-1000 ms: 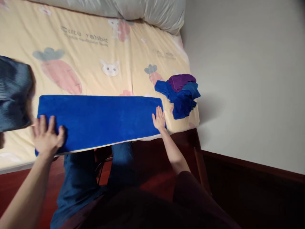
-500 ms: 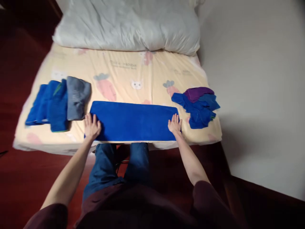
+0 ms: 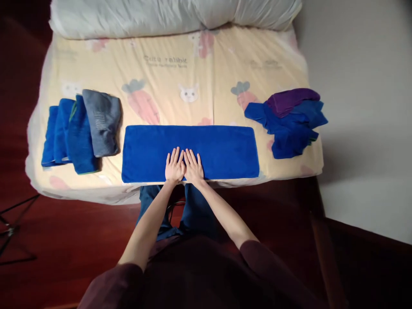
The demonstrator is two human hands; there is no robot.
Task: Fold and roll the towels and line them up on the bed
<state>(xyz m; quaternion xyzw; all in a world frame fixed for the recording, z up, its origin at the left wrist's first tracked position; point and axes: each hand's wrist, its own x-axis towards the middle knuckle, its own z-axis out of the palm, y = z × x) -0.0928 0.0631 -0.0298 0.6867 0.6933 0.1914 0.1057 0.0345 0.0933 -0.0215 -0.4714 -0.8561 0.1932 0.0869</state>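
Clock centred on my hands, 12 pointing away from my body. My left hand lies palm down on the blue towel, fingers extended, grip released. My right hand is in the same state, flat on the towel, close against the left at the thumb side; whether the thumbs touch, I cannot tell. Both rest at the middle of the towel's near half. The towel lies spread flat along the near edge of the bed, its long axis running from 9 to 3 o'clock. Between 9 and 10 o'clock: 3 folded blue cloths, overlapping in a row, with 1 grey cloth against them, just beside the towel. Between 2 and 3 o'clock: 1 crumpled heap, blue with purple on top. At 12 o'clock, across the far side: the quilt.
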